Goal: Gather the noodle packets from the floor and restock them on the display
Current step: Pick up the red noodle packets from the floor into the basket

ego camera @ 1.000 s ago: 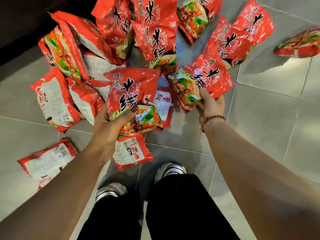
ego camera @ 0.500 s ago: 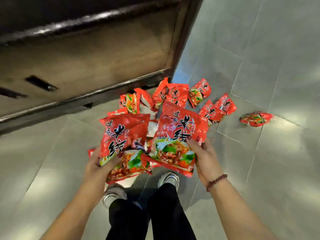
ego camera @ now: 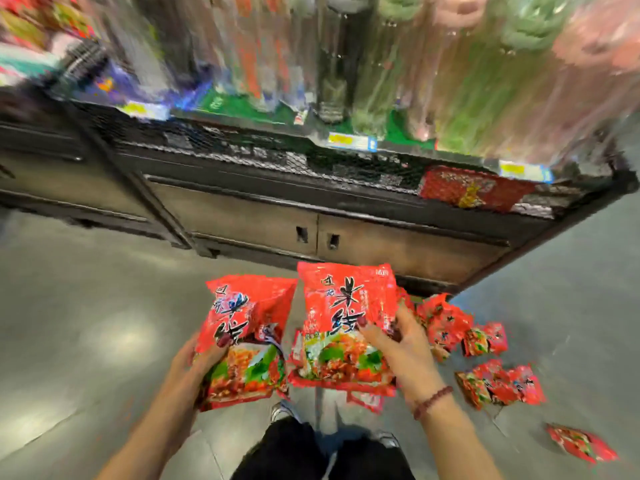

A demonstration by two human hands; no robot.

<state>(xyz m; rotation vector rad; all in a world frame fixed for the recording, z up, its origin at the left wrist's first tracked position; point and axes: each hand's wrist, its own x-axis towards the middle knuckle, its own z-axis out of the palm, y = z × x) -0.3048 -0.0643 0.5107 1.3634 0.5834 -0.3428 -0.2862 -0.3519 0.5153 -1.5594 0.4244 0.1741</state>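
Observation:
My left hand (ego camera: pixel 194 362) grips a red noodle packet (ego camera: pixel 247 337) by its lower left edge, thumb over the front. My right hand (ego camera: pixel 403 344) grips a second red noodle packet (ego camera: pixel 341 323) from the right side, fingers across its face. Both packets are held upright in front of me, side by side, below the display shelf (ego camera: pixel 311 157). Several more red packets (ego camera: pixel 446 322) lie on the grey floor to the right, and one lone packet (ego camera: pixel 581 443) lies at the far right. One red packet (ego camera: pixel 474 187) shows behind the shelf's mesh front.
The dark display unit has a black mesh rail with yellow price tags (ego camera: pixel 349 140) and closed cabinet doors (ego camera: pixel 311 233) below. Blurred goods fill the shelf above. My legs and shoes (ego camera: pixel 282 410) stand on the grey tile floor (ego camera: pixel 86 323).
The view has swung up from the floor to the display shelf. Both hands have lifted their packets away from the pile, which now lies lower right.

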